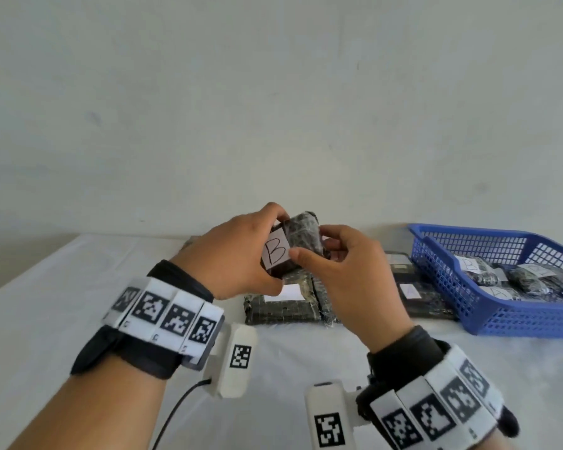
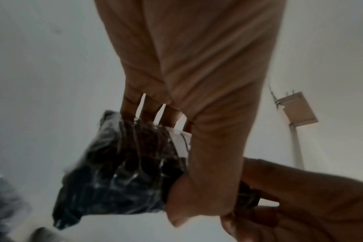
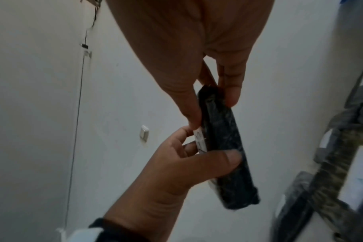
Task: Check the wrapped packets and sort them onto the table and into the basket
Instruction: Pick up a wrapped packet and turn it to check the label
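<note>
Where fingers (image 1: 275, 219) grip, packet (image 1: 304, 237) hides.

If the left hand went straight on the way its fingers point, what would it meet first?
Probably the right hand, gripping the far side of the B-labelled packet that the left hand itself holds; depth is unclear.

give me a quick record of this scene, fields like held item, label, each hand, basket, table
held item: dark wrapped packet, raised above the table
label: white tag reading B
left hand: grips the packet's left end
right hand: pinches its right side, thumb by the tag
basket: blue basket on the right, holding several labelled packets
table: white table, with flat dark packets lying under the hands
unclear: some tags on the table are too blurred to read
</note>
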Demonstrator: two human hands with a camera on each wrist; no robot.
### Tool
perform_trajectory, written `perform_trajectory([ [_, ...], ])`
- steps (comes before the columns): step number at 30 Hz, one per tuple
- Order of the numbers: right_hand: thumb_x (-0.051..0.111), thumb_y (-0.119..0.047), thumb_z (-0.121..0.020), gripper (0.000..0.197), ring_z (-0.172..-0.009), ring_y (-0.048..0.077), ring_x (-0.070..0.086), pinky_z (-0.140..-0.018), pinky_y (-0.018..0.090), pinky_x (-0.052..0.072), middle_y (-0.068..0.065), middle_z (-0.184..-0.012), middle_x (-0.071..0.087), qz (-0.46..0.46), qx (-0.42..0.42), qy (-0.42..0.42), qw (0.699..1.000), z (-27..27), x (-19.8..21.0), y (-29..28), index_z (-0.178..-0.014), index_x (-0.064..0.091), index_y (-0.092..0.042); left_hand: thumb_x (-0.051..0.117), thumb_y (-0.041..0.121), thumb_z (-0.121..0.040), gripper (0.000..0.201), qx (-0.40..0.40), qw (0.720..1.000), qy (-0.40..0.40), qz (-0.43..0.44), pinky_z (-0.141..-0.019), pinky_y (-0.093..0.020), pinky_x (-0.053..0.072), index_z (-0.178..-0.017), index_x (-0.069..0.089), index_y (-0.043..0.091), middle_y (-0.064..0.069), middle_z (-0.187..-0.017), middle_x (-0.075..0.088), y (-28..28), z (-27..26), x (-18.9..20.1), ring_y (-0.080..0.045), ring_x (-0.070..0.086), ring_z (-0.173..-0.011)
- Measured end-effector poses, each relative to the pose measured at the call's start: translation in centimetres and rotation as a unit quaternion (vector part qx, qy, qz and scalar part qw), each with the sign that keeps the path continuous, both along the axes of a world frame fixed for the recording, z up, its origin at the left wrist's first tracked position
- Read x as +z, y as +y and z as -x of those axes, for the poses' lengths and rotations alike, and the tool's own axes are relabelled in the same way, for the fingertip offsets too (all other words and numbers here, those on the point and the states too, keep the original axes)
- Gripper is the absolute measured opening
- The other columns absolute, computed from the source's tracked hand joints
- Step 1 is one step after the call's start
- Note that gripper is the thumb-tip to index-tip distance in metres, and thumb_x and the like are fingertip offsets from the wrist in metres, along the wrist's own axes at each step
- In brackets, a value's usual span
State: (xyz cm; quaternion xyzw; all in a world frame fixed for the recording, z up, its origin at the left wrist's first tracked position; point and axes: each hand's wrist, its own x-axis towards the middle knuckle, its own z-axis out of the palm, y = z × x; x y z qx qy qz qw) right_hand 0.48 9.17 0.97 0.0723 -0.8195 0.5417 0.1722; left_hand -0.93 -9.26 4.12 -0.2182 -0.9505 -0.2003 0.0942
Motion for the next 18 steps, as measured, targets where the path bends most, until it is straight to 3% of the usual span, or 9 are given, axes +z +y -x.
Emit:
perform_trajectory([
  [4, 0.077, -0.046, -0.091, 0.053, -0.09, 0.012, 0.064, -0.081, 0.029, 0.053, 0.001, -0.1, 0.068, -0.105, 0.059, -0.094, 0.988, 1.2, -0.7, -1.0, -0.134, 0.065, -0.017, 0.085, 0.021, -0.074, 0.075, 0.033, 0.998, -0.04, 0.044, -0.08, -0.034, 0.058, -0.135, 0.043, 0.029, 0.005, -0.114, 0.059, -3.4, 1.8, -0.4, -0.014, 0.062, -0.098],
  [6, 0.077, -0.051, -0.089, 0.065, -0.111, 0.016, 0.061, -0.092, 0.029, 0.048, -0.003, -0.12, 0.063, -0.216, 0.093, -0.129, 0.964, 2.2, -0.7, -1.3, -0.142, 0.058, -0.018, 0.084, 0.017, -0.074, 0.074, 0.067, 0.991, -0.062, 0.097, -0.083, -0.04, 0.056, -0.135, 0.045, 0.028, 0.002, -0.113, 0.059, -5.4, 3.0, -0.8, -0.019, 0.061, -0.098],
  [8, 0.08, -0.056, -0.084, 0.086, -0.138, 0.025, 0.047, -0.108, 0.037, 0.044, 0.004, -0.148, 0.049, -0.335, 0.116, -0.161, 0.921, 3.7, -1.0, -2.0, -0.154, 0.044, -0.022, 0.084, 0.017, -0.074, 0.076, 0.095, 0.978, -0.092, 0.161, -0.085, -0.042, 0.055, -0.139, 0.045, 0.026, 0.0, -0.115, 0.058, -6.8, 4.1, -1.6, -0.023, 0.06, -0.099],
  [10, 0.084, -0.059, -0.078, 0.107, -0.151, 0.034, 0.03, -0.119, 0.051, 0.037, 0.011, -0.163, 0.03, -0.441, 0.131, -0.195, 0.866, 5.4, -1.5, -2.9, -0.162, 0.028, -0.026, 0.084, 0.019, -0.075, 0.081, 0.107, 0.966, -0.123, 0.203, -0.084, -0.039, 0.054, -0.144, 0.041, 0.024, -0.002, -0.12, 0.058, -7.5, 5.3, -2.7, -0.023, 0.058, -0.099],
  [14, 0.087, -0.061, -0.071, 0.129, -0.158, 0.036, 0.018, -0.122, 0.058, 0.031, 0.013, -0.17, 0.016, -0.566, 0.142, -0.218, 0.782, 7.9, -2.1, -4.0, -0.167, 0.008, -0.026, 0.084, 0.02, -0.079, 0.084, 0.114, 0.95, -0.157, 0.244, -0.083, -0.031, 0.049, -0.149, 0.038, 0.019, -0.005, -0.128, 0.058, -8.4, 7.4, -4.4, -0.021, 0.051, -0.098],
  [18, 0.088, -0.063, -0.069, 0.135, -0.159, 0.034, 0.018, -0.121, 0.058, 0.031, 0.011, -0.172, 0.014, -0.615, 0.162, -0.234, 0.735, 9.6, -2.6, -4.4, -0.167, 0.003, -0.024, 0.081, 0.02, -0.082, 0.081, 0.114, 0.942, -0.176, 0.263, -0.085, -0.034, 0.051, -0.149, 0.037, 0.019, -0.007, -0.125, 0.059, -8.7, 8.6, -5.4, -0.022, 0.054, -0.097],
])
